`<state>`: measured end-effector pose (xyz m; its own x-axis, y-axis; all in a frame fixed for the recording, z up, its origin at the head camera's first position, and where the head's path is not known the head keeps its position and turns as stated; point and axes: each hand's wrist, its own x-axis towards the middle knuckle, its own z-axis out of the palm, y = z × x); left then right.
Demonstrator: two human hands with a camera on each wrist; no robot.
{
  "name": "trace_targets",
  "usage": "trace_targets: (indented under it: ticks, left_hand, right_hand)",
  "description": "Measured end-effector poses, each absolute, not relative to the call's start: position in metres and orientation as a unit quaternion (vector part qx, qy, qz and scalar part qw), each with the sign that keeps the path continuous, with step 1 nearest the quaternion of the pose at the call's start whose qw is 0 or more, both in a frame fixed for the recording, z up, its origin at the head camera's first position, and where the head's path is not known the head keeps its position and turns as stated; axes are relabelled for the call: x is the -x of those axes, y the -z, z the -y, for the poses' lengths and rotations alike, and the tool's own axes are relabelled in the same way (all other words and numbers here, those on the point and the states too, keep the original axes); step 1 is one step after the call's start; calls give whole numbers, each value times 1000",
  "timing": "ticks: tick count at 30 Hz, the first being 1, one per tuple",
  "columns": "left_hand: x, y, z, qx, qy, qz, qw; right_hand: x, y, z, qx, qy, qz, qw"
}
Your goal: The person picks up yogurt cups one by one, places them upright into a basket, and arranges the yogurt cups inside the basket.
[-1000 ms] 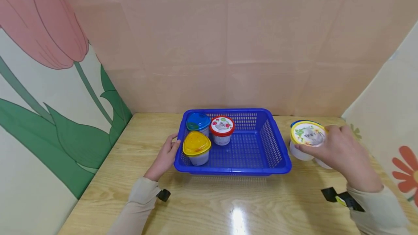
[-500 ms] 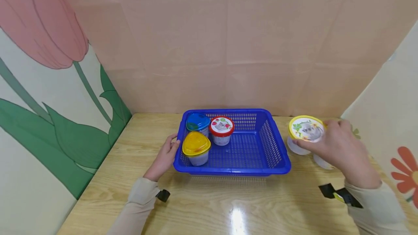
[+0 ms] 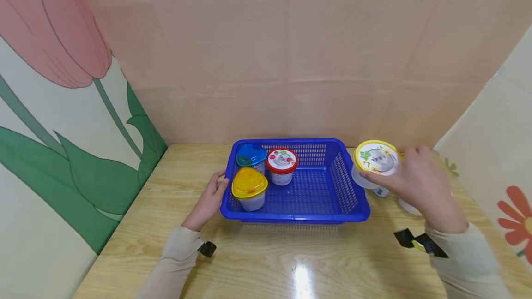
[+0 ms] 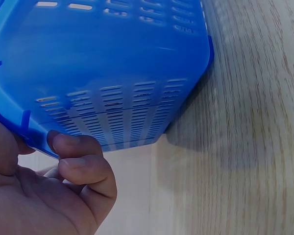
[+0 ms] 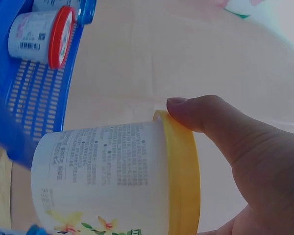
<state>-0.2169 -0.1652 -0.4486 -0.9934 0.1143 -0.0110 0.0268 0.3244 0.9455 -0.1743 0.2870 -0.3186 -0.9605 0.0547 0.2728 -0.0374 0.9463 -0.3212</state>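
My left hand (image 3: 209, 200) grips the left rim of a blue perforated plastic basket (image 3: 316, 193). In the left wrist view its thumb and curled fingers pinch the rim of the basket (image 4: 137, 58). My right hand (image 3: 424, 188) holds a white tub with a flat yellow lid (image 3: 377, 157) by the lid, raised at the basket's right rim. The thumb lies on the lid's edge in the right wrist view, where the tub (image 5: 103, 171) shows printed text and flowers. Inside the basket's left half sit a blue-lidded tub (image 3: 252, 156), a red-lidded tub (image 3: 282, 163) and a domed yellow-lidded tub (image 3: 250, 188).
On the wooden table (image 3: 266, 262), right of the basket, a white tub (image 3: 409, 206) is partly hidden by my right hand. Another white container (image 3: 381, 192) shows just below the raised tub. A pinkish covered wall (image 3: 266, 59) stands behind, with flowered panels at both sides.
My right hand has lifted the yellow-lidded tub and moved it left to the basket's right rim. My left hand and the basket have stayed in place.
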Motion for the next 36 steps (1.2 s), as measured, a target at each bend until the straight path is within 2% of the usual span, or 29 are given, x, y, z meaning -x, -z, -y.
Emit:
trace_targets:
  ticks: [10,17,24,36]
  left_hand:
    - [209,430,162,-48,-583,-810,50]
    - [215,446,166,-48,-584,-809,41]
    - [216,447,166,-44,-582,-811,45]
    - [198,411,158,-48,-579,-812,56]
  right_hand:
    - [185,322,-268,-28,-182,976,118]
    - [193,325,-258,-40,-192,973,121]
    - [197,327,-248,-47,-195,976,84]
    - [205,330,-230,-76,-199,976,40]
